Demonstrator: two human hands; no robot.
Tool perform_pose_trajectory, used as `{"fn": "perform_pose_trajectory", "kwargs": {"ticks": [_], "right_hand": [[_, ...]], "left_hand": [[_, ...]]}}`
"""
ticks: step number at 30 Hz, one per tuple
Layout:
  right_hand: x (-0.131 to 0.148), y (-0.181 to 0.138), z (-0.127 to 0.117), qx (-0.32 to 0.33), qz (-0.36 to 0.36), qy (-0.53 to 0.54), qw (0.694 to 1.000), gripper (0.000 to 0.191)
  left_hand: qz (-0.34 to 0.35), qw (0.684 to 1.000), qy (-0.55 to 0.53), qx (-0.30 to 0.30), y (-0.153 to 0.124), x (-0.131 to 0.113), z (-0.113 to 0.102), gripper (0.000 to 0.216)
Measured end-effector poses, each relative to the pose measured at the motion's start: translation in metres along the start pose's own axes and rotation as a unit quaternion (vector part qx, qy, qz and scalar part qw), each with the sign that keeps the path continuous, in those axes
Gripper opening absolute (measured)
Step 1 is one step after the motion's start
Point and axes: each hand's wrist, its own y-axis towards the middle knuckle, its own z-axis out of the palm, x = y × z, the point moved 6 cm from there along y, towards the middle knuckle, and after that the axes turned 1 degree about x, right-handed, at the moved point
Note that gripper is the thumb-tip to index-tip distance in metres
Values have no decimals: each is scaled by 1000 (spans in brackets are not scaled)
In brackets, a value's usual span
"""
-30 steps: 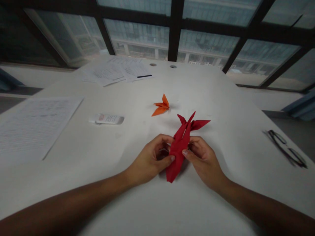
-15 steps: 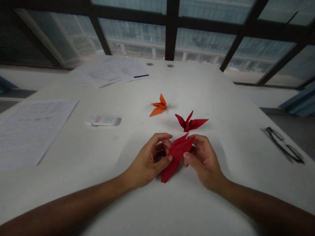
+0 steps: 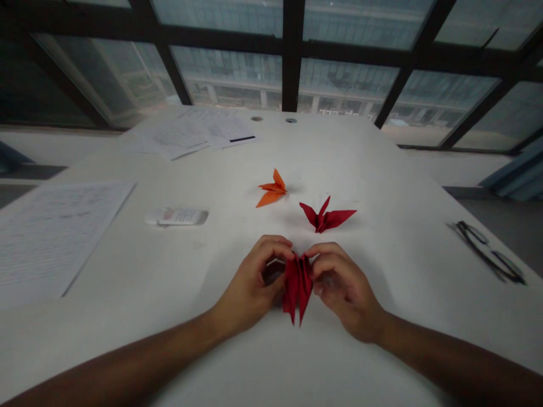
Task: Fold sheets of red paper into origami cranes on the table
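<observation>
I can read nothing here: the print on the paper sheets (image 3: 55, 226) and the white device's label (image 3: 176, 216) on the bench (image 3: 382, 169) is too blurred.

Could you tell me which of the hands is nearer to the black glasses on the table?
The right hand. The black glasses lie out to its right; the left hand is farther off, across the red folded paper both hold.
</observation>
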Motion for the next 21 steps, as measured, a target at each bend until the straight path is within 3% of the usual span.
{"fn": "perform_pose_trajectory", "kwargs": {"ticks": [8,13,16,19,21], "right_hand": [[-2,2,-1,-17,26,-21,999,1],[-2,5,3,13,32,-58,998,27],[-8,3,4,17,61,-37,997,48],[-14,1,5,14,105,4,994,51],[-19,-1,5,16,139,49,989,50]], "left_hand": [[-21,1000,10,-3,0,3,-1,16],[-40,998,-40,1,1,-1,2,10],[-19,998,-47,23,0,-2,7,27],[-13,999,-28,37,-1,0,9,45],[-21,999,-5,41,-1,1,8,43]]}}
